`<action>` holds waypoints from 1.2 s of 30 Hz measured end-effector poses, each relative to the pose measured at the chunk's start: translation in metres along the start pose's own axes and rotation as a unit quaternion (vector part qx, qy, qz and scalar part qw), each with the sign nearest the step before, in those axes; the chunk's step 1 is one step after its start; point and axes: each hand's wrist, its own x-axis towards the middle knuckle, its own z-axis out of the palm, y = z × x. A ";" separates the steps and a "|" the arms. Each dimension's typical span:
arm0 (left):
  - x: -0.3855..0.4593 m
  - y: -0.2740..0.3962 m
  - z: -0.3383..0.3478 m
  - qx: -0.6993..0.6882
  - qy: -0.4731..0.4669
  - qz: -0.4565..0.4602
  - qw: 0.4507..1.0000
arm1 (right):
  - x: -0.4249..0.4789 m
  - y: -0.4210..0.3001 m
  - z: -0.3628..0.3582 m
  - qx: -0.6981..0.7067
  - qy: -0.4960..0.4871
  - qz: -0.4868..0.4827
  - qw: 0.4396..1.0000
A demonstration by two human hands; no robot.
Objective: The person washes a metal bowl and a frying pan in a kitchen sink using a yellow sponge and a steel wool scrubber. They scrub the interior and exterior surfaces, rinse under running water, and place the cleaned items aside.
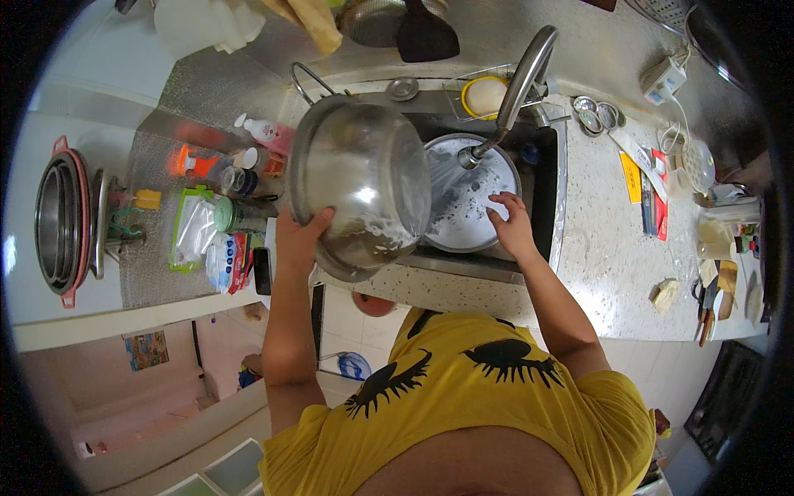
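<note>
A large stainless-steel pot [378, 167] is tipped on its side at the left of the sink [539, 217], with white suds on its outside. My left hand [304, 232] grips its rim. Water sprays from the curved metal faucet [518, 80] into a round metal vessel [471, 198] in the sink, which is full of foamy water. Over that vessel's right edge is my right hand [512, 220], its fingers apart and nothing held in it.
Left of the pot stand a pink pump bottle [267, 133], jars, a phone [262, 271] and stacked pans [62, 220]. A wire rack [459, 102] with a yellow-rimmed bowl [487, 97] is behind the sink. Packaged tools [651, 192] and knives [710, 310] lie on the right counter.
</note>
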 end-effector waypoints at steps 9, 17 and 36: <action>0.009 -0.028 0.022 0.420 -0.138 0.246 0.862 | -0.004 0.017 0.003 0.118 -0.090 0.128 0.981; 0.014 -0.059 -0.007 0.567 -0.257 0.307 0.720 | -0.039 0.039 -0.011 0.192 -0.023 0.255 0.947; 0.055 -0.135 0.045 0.536 -0.491 0.406 0.553 | -0.055 -0.007 0.016 0.410 0.011 0.433 0.803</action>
